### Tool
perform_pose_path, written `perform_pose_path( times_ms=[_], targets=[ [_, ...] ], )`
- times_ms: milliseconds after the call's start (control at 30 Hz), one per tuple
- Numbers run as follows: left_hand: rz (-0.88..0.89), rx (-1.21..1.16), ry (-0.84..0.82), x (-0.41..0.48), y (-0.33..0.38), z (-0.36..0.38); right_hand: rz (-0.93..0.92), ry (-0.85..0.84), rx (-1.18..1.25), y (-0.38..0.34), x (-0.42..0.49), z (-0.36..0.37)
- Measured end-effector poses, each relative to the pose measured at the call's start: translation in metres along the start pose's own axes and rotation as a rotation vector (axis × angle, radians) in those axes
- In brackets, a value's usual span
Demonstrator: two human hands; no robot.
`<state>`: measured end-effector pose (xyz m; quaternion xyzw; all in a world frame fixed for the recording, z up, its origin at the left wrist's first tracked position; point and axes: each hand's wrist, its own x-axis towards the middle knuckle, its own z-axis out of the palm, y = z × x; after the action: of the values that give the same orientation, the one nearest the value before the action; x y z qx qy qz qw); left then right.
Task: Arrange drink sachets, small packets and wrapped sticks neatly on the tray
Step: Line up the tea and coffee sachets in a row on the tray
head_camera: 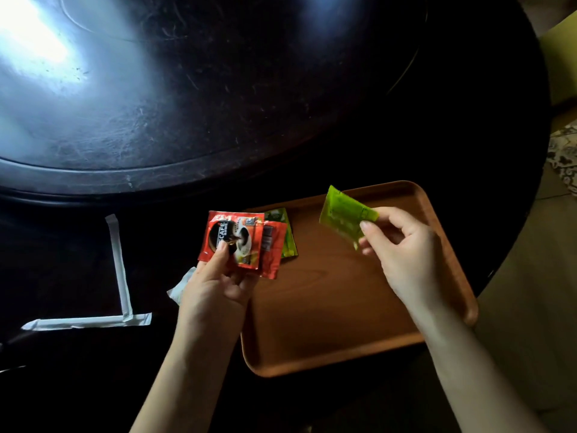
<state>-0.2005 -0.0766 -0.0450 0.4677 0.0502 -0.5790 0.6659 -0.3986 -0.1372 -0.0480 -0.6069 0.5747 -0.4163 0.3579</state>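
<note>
A brown wooden tray (pixel 337 307) lies on the dark table at the lower right. My left hand (pixel 215 292) grips a fanned stack of sachets at the tray's left edge: a red coffee sachet (pixel 232 239) in front, another red one (pixel 273 251) behind it, and a green one (pixel 285 232) at the back. Above the tray, my right hand (pixel 402 248) pinches a single green sachet (pixel 345 215) by its corner. Two white wrapped sticks lie on the table at the left, one upright (pixel 118 264) and one flat (pixel 87 321), touching at a corner. A small white packet (pixel 179 285) peeks out behind my left wrist.
A large dark round turntable (pixel 187 89) with bright glare fills the table behind the tray. The table's curved edge (pixel 530 214) runs down the right side, with floor and a patterned rug (pixel 565 164) beyond it.
</note>
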Motion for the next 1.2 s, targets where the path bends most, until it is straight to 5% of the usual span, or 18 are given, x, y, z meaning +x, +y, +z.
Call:
perform_pose_path(
  times_ms=[167,333,933,1033,1200],
  targets=[
    [0.011,0.040,0.045,0.004,0.009,-0.011,-0.293,-0.192,-0.239,0.019,0.015,-0.004],
    [0.014,0.068,0.067,0.003,0.008,-0.014,-0.343,-0.280,-0.529,0.035,0.013,-0.008],
    [0.069,0.314,0.008,-0.006,-0.009,0.002,-0.442,-0.350,-0.581,0.025,0.009,0.038],
    [0.076,0.340,-0.031,-0.005,-0.018,0.012,-0.326,-0.301,-0.312,0.011,0.004,0.036],
    [0.076,0.376,-0.079,-0.005,-0.034,0.027,0.191,-0.498,0.159,-0.005,-0.006,0.017]
  ],
)
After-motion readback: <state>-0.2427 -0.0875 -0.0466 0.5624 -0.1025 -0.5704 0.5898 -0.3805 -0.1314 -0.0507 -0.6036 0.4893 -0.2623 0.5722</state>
